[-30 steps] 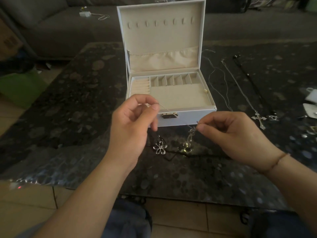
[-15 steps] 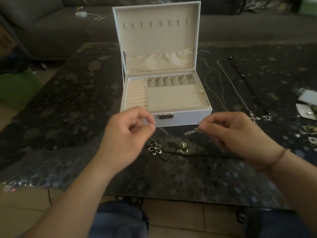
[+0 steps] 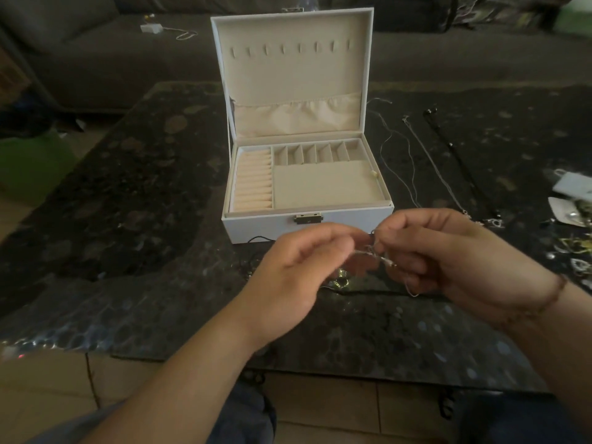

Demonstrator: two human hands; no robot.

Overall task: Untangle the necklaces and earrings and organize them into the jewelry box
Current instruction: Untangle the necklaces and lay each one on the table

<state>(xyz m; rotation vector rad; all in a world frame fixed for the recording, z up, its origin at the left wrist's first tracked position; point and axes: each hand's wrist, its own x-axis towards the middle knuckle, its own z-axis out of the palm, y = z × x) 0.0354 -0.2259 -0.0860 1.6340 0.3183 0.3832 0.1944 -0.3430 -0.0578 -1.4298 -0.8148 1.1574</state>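
The left hand (image 3: 298, 267) and right hand (image 3: 448, 251) are blurring with motion, so the thin chain (image 3: 371, 251) pinched between them is showing only as a faint smear; its clasp and links are too small to tell. The hands are hiding most of the pendants (image 3: 342, 278) lying on the desk (image 3: 144, 219) beneath them, and a black cord (image 3: 259, 240) is disappearing under the left hand. At the right edge, small packets (image 3: 573, 200) and loose pieces (image 3: 576, 248) are being cut off and are too dim to identify. The necklace ends (image 3: 480, 221) are slipping behind the right hand
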